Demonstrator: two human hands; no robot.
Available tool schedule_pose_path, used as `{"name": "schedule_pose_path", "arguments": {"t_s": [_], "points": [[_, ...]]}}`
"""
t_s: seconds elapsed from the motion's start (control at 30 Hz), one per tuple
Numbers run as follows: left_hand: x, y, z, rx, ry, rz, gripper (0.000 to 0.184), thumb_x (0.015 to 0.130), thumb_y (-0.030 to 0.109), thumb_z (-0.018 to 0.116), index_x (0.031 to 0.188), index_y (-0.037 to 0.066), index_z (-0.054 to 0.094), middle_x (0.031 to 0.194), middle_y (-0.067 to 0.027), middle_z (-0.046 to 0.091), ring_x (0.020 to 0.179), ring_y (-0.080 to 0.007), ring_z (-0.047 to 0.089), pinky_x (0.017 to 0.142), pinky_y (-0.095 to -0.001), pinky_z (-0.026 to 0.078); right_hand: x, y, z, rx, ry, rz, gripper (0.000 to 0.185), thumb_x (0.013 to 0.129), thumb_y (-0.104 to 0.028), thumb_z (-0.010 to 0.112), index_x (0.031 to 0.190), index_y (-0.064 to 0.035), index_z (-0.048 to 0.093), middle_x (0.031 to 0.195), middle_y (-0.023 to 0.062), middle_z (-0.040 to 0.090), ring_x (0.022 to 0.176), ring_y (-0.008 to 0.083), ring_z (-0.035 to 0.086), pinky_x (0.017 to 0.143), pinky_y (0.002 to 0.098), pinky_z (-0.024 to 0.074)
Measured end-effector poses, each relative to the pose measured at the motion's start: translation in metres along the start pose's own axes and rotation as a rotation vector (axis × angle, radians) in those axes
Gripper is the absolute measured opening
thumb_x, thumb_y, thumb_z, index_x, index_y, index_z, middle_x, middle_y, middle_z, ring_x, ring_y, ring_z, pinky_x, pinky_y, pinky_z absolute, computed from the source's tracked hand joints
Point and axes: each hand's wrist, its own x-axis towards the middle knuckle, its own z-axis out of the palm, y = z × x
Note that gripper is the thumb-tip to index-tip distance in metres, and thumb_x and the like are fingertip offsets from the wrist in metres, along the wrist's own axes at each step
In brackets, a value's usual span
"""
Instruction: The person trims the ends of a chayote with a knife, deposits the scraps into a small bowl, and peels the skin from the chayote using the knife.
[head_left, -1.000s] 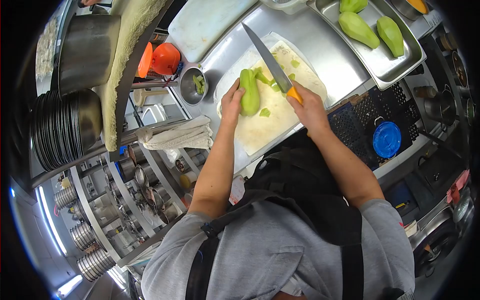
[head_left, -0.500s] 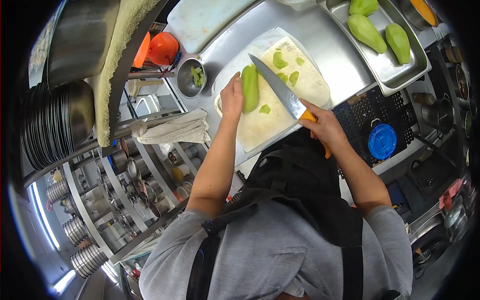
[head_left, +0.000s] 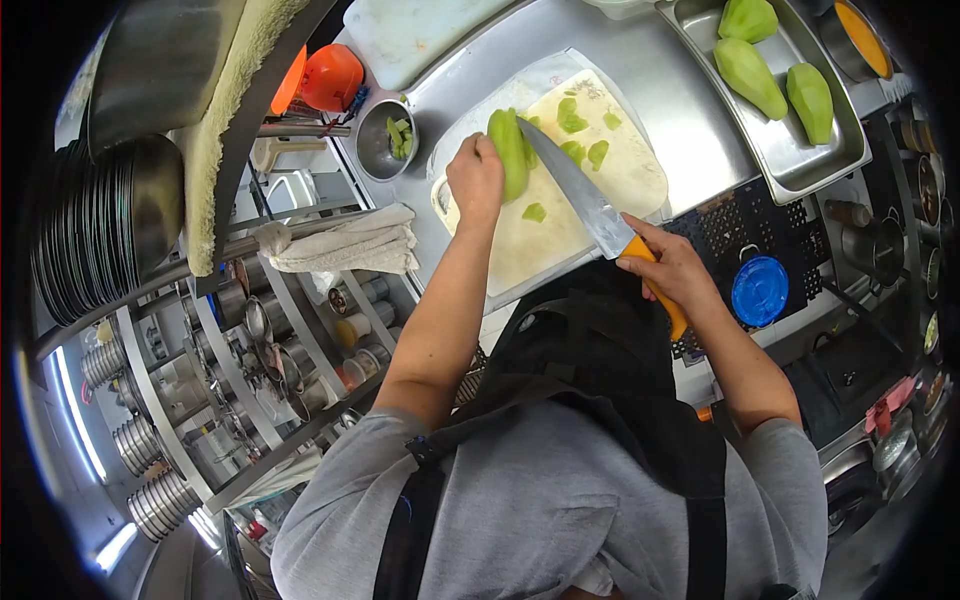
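Observation:
A pale green peeled vegetable (head_left: 512, 160) stands along the left side of the cream cutting board (head_left: 520, 255), with my left hand (head_left: 475, 180) closed on its left side. My right hand (head_left: 668, 262) grips the orange handle of a large knife (head_left: 585, 195). The blade points up and left, its tip beside the vegetable's right side; whether it touches cannot be made out. Several green peel pieces (head_left: 598, 154) lie on the board to the right of the blade.
A steel bowl (head_left: 386, 140) with green pieces stands left of the board. At the upper right, a metal tray (head_left: 790, 183) holds three peeled green vegetables. Behind is a white board (head_left: 420, 35). A cloth (head_left: 340, 240) hangs at the left, and a blue lid (head_left: 760, 291) is at the right.
My right hand has moved down and right, and the knife handle now points lower. My left hand has shifted its hold on the vegetable. The view has shifted slightly.

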Motion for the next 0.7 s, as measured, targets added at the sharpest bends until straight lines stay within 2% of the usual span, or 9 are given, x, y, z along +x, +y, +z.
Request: {"name": "schedule_pose_path", "arguments": {"t_s": [0.3, 0.47, 0.7], "points": [[0.008, 0.011, 0.012, 0.091, 0.0, 0.112, 0.038, 0.094, 0.027, 0.044, 0.107, 0.005, 0.072, 0.094, -0.025, 0.07, 0.091, -0.0438, 0.067, 0.085, -0.049, 0.052, -0.013, -0.006, -0.006, 0.139, -0.025, 0.049, 0.064, 0.085, -0.007, 0.074, 0.145, -0.0079, 0.05, 0.072, 0.0049, 0.063, 0.048, 0.011, 0.055, 0.046, 0.0278, 0.046], [0.007, 0.004, 0.016, 0.006, 0.032, 0.194, 0.035, 0.094, 0.022, 0.045, 0.106, 0.001, 0.07, 0.097, -0.0264, 0.07, 0.091, -0.0441, 0.066, 0.084, -0.0497, 0.051, -0.015, -0.012, -0.005, 0.099, -0.048, 0.041, 0.065, 0.085, -0.007, 0.074, 0.145, -0.0089, 0.05, 0.073, 0.0054, 0.064, 0.048, 0.0109, 0.055, 0.047, 0.028, 0.0459], [0.003, 0.002, 0.018, -0.062, 0.029, 0.186, 0.034, 0.094, 0.02, 0.046, 0.108, -0.002, 0.068, 0.101, -0.0266, 0.068, 0.095, -0.0432, 0.064, 0.086, -0.0481, 0.049, -0.023, -0.021, -0.013, 0.043, -0.049, 0.089, 0.065, 0.085, -0.006, 0.074, 0.145, -0.0095, 0.049, 0.073, 0.0061, 0.064, 0.048, 0.0109, 0.055, 0.047, 0.0279, 0.0467]]}}
